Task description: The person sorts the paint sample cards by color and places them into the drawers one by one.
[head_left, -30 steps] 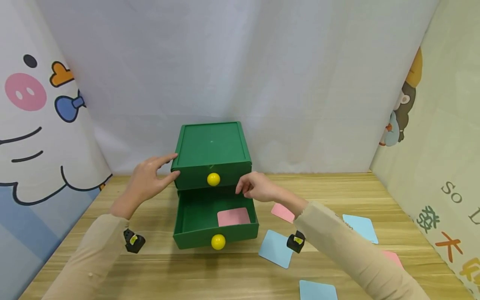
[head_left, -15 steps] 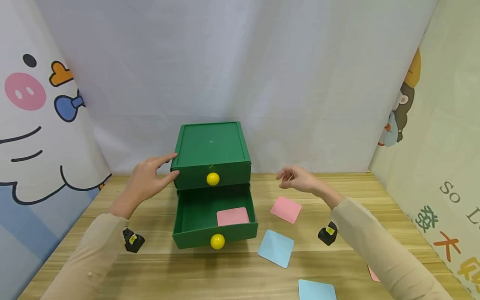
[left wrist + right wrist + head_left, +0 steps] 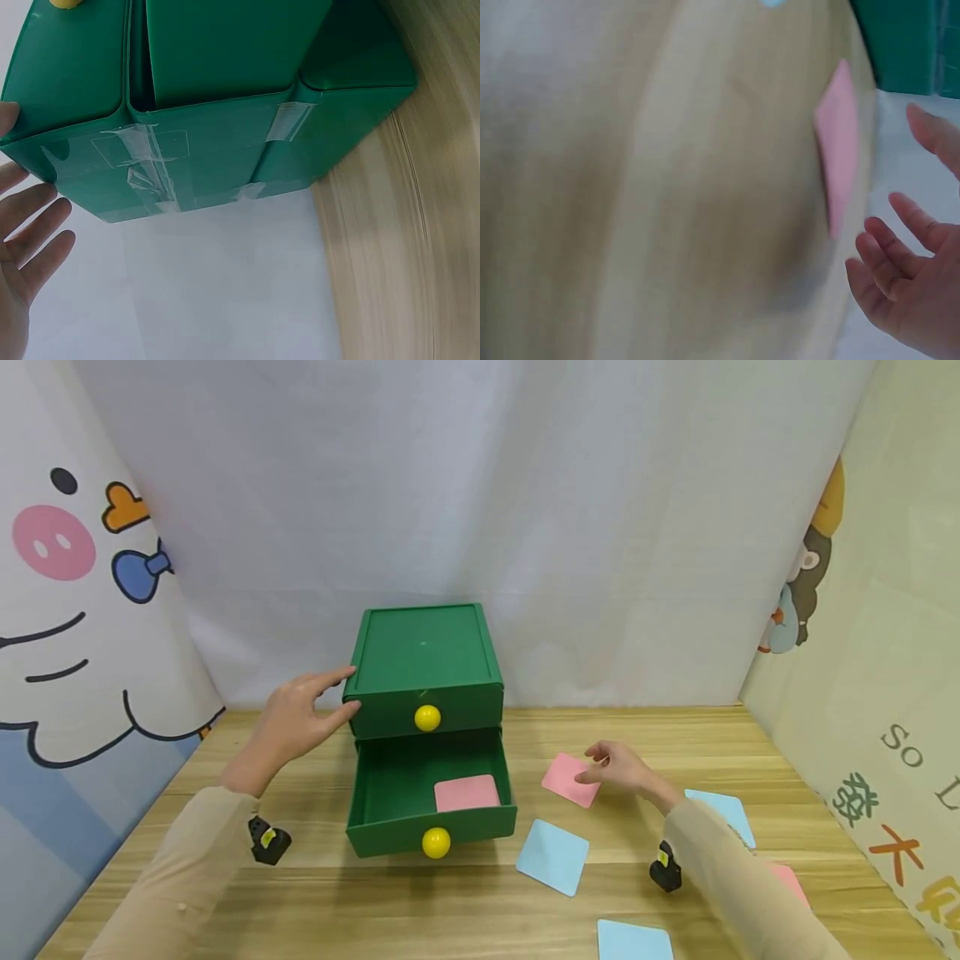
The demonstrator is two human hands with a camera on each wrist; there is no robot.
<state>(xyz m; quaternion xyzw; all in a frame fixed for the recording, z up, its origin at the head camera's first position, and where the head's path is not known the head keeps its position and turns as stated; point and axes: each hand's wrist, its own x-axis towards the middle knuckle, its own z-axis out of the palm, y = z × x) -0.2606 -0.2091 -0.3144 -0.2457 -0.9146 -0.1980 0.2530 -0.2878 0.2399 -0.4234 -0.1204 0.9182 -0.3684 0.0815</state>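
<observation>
The right hand [image 3: 621, 768], thumb and fingers parted, hovers over a pink card [image 3: 564, 777] on the table [image 3: 300, 893], right of the green cabinet [image 3: 423, 647]. The left hand [image 3: 291, 720], fingers extended, touches the cabinet's left edge; another pink card [image 3: 467, 793] lies in the pulled-out lower drawer [image 3: 390, 837].

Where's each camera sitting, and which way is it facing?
Head: on the head, facing forward and down at the green drawer unit; left hand, right hand and sleeves show.
Left wrist: worn there, facing the unit's taped side; left hand shows.
Right wrist: worn there, facing the tabletop and a pink card; right hand shows.
Head and left wrist both show the unit.
</observation>
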